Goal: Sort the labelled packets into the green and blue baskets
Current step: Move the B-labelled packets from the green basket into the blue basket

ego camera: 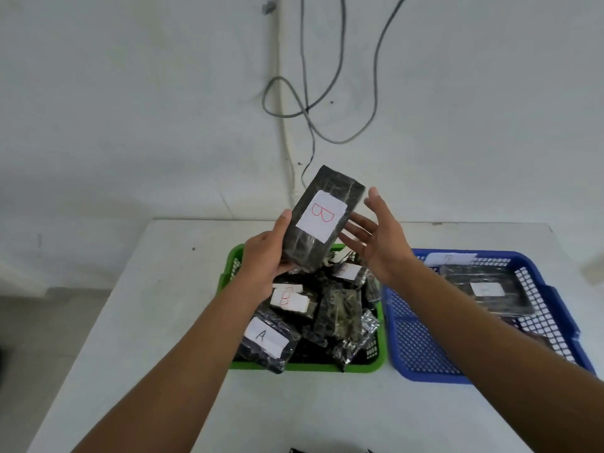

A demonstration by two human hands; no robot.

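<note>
A white table (137, 322) set against a pale wall with grey cables (307, 93) hanging down it carries a blue basket (425, 361) on the right, holding a few dark packets whose labels are too blurred to read, and just beside it on the left a green basket (304, 366) heaped with dark packets, among them one labelled A (266, 338) at the near corner and one labelled B (289, 299) further back. Above the green basket's far edge the left hand (264, 259) has its grip pinching the lower end of a tilted packet with a red B label (323, 217), thumb along its left edge. The right hand (376, 233), fingers spread and palm turned toward that packet, sits just beside its right edge, whether touching I cannot tell, with the forearm crossing over the blue basket's left wall.
</note>
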